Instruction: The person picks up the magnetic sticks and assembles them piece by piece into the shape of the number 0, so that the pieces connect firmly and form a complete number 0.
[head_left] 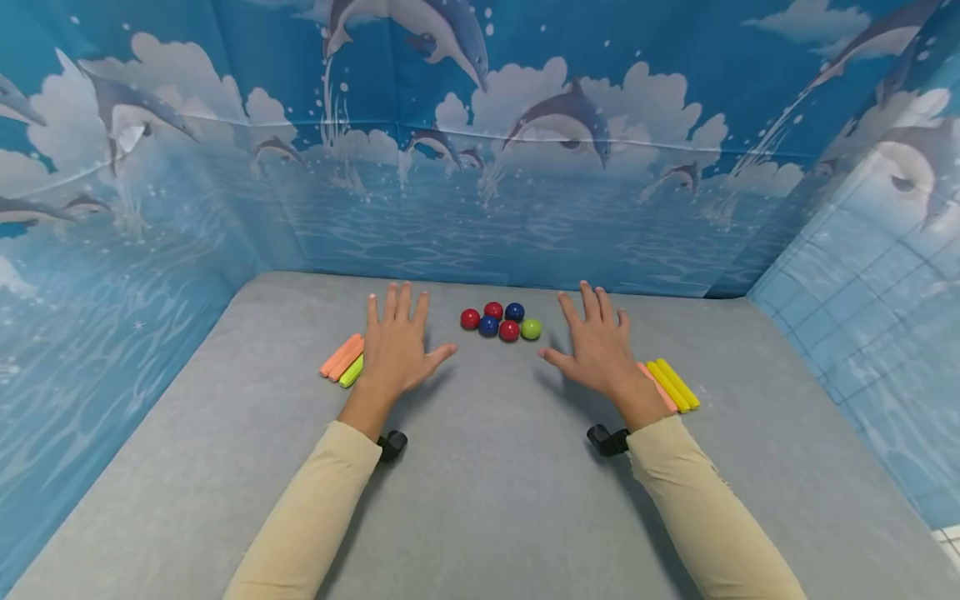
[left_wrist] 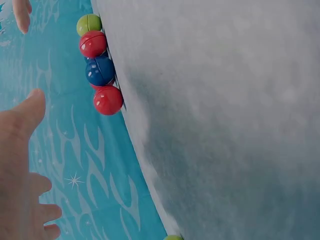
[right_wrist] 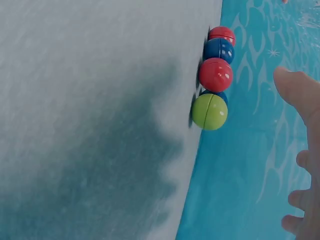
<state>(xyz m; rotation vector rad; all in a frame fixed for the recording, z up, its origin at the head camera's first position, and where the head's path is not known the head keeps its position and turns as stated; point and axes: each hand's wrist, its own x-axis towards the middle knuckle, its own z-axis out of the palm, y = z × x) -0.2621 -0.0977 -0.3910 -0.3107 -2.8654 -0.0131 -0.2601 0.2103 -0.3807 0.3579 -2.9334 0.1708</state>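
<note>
Sticks are laid in two sets of three on the grey table, one beside the left hand, the other by the wrist of the right hand, each partly covered in the head view. In the left set — two orange, one yellow-green — the long axes run side by side, the far ends slanted toward the right; in the right set, one orange-pink and two yellow, the far ends are slanted toward the left, so both sets are pointed inward and away. All are slim, straight and blunt-ended. Between the hands, near the table's far edge, six balls are clustered in two short rows — three red, two blue, one green — round and glossy, with thin seams seen in the wrist views. Both hands are spread, fingers straight and thumbs held wide, with nothing gripped; shadows are cast on the table's matt, faintly mottled surface. Beige sleeves are worn, and a creased, dolphin-printed cloth is hung behind.
</note>
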